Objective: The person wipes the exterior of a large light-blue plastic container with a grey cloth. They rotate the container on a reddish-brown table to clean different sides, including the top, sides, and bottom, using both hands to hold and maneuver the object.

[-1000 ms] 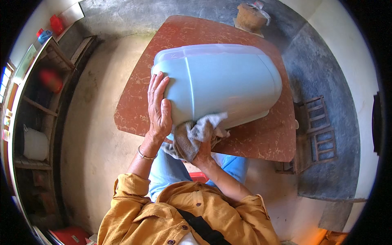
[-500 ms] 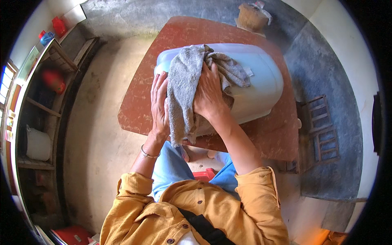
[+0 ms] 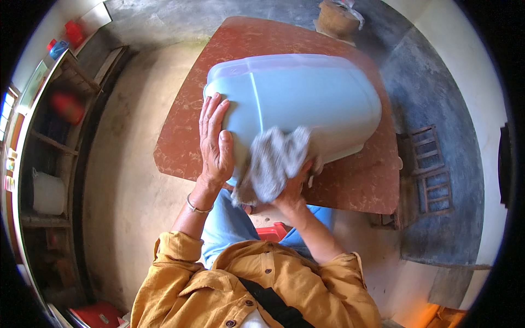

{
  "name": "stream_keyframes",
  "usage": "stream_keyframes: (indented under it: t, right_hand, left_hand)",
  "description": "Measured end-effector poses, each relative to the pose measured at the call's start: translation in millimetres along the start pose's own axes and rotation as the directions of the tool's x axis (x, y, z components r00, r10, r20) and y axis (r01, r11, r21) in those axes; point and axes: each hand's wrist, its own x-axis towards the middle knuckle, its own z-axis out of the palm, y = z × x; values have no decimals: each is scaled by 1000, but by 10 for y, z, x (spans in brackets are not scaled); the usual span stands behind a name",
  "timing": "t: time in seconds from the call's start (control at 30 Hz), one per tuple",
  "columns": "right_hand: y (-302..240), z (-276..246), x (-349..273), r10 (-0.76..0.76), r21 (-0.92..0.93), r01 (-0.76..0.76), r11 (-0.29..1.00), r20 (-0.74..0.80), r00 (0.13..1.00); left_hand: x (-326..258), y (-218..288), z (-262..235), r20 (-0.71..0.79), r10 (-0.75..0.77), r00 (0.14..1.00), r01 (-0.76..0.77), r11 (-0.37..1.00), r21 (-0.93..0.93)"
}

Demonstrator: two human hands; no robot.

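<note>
A large pale blue plastic storage box [image 3: 311,93] lies tilted on the red-brown table [image 3: 191,126]. My left hand [image 3: 215,139] presses flat against its left end, fingers stretched upward along the corner. At the near side of the box, my right hand [image 3: 295,186] holds a grey rag [image 3: 276,164] against the surface. The rag is bunched up and covers most of that hand's fingers; part of it hangs below the box's near edge.
Shelves along the left wall hold a white bucket [image 3: 48,192] and other items. A brown pot [image 3: 338,21] stands behind the table. To the right, a wooden rack [image 3: 429,164] is by the wall. A red plastic stool [image 3: 272,232] shows between my legs.
My right hand has drawn the rag from the top of the box down to its near side, bunching it. The box's upper side is now uncovered. My left hand stays on the left end.
</note>
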Motion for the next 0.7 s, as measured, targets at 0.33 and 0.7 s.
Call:
stream_keyframes:
  t: [0.33, 0.7]
  right_hand:
    - [672, -76, 1026, -52, -217, 50, 975, -5, 999]
    - [209, 234, -118, 9, 12, -9, 1000, -41, 999]
  left_hand:
    - [44, 33, 42, -9, 17, 1000, -16, 998, 65]
    - [9, 30, 48, -1, -34, 999, 34, 991, 129]
